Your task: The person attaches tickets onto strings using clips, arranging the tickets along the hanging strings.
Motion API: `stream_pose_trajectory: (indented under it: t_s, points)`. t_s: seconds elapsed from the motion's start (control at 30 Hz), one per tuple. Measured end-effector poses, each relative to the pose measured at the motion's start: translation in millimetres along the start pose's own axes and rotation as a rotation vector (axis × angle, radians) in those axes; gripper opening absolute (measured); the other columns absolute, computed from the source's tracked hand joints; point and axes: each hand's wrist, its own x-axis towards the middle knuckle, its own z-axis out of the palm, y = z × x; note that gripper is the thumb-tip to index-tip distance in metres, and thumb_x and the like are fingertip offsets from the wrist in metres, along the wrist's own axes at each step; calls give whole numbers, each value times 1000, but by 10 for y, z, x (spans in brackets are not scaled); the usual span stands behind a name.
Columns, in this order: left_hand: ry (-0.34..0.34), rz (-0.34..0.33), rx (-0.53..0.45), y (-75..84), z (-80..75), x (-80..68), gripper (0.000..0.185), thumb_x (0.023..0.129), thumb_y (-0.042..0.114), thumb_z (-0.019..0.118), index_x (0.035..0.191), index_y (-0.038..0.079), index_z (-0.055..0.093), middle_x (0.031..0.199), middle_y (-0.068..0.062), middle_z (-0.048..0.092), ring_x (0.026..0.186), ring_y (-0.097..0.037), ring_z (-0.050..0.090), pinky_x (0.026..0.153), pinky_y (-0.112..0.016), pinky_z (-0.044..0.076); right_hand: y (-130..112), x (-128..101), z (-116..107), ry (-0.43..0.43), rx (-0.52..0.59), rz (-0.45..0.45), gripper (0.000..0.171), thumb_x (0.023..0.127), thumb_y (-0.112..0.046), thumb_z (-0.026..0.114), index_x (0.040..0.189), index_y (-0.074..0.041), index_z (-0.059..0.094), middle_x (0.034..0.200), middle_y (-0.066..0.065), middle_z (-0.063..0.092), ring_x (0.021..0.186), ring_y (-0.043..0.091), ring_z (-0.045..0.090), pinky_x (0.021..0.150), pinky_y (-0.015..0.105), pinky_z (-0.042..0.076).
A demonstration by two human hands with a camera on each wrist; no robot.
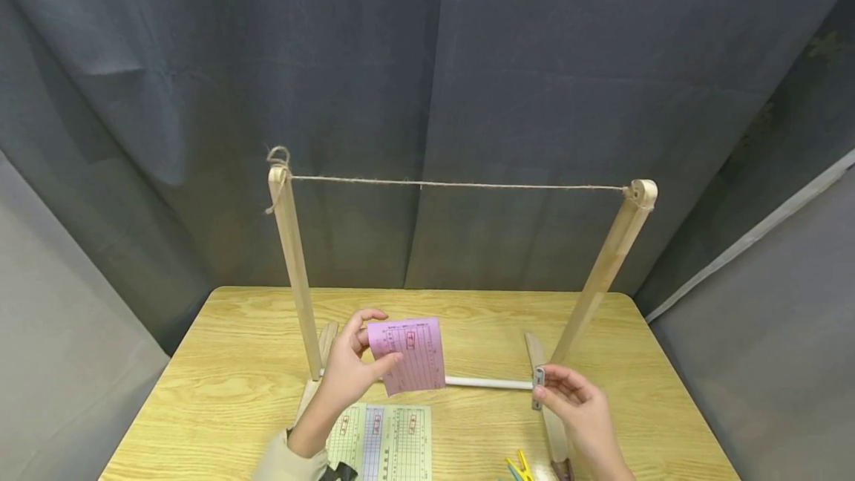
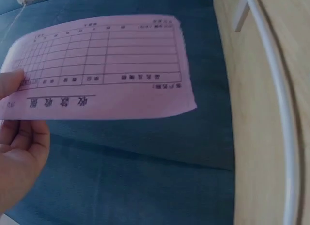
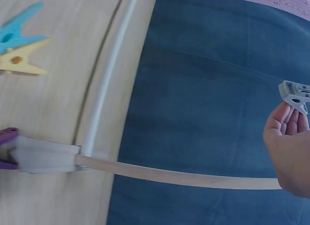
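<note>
Pinching the pink slip (image 1: pixel 407 355) by its left edge, the left hand (image 1: pixel 347 373) is holding it upright above the bench (image 1: pixel 220 384), long axis near vertical. The right hand (image 1: pixel 574 399) is gripping a grey clothespin (image 1: pixel 538 384), standing on end, beside the rack's right post (image 1: pixel 604 273).

Pink slip (image 1: pixel 407 355): print too small to read in head view; left wrist view cuts its left end off at the edge. Slips on the surface (image 1: pixel 381 442): lower ends cut by the frame, a dark clip (image 1: pixel 337 472) half out of view. Coloured pegs (image 1: pixel 517 468) cropped at the bottom edge. Grey peg (image 1: pixel 538 386): lower part hidden behind the right hand (image 1: pixel 577 410).
</note>
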Motion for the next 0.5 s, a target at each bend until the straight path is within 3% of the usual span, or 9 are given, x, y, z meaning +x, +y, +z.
stream_pose_trajectory:
  t_s: [0.13, 0.33, 0.5]
  points:
    - [9, 52, 12, 41, -22, 67, 36, 68, -12, 70, 100, -9, 53, 77, -18, 65, 70, -7, 57, 61, -22, 46, -62, 84, 14, -11, -39, -33, 22, 76, 13, 63, 97, 9, 60, 86, 0, 64, 77, 11, 60, 68, 20, 51]
    - [51, 227, 0, 69, -73, 169, 16, 72, -19, 61, 86, -12, 59, 77, -21, 63, 71, -5, 56, 62, -20, 47, -179, 242, 68, -71, -23, -143, 20, 76, 9, 66, 95, 9, 61, 86, 2, 65, 76, 12, 60, 67, 19, 50]
    - [119, 297, -47, 105, -195, 224, 14, 75, -21, 54, 87, -14, 58, 79, -6, 65, 69, -6, 55, 59, -19, 44, -316, 362, 133, -108, -4, -167, 24, 75, 17, 61, 97, 6, 61, 89, 1, 64, 78, 10, 59, 70, 19, 50]
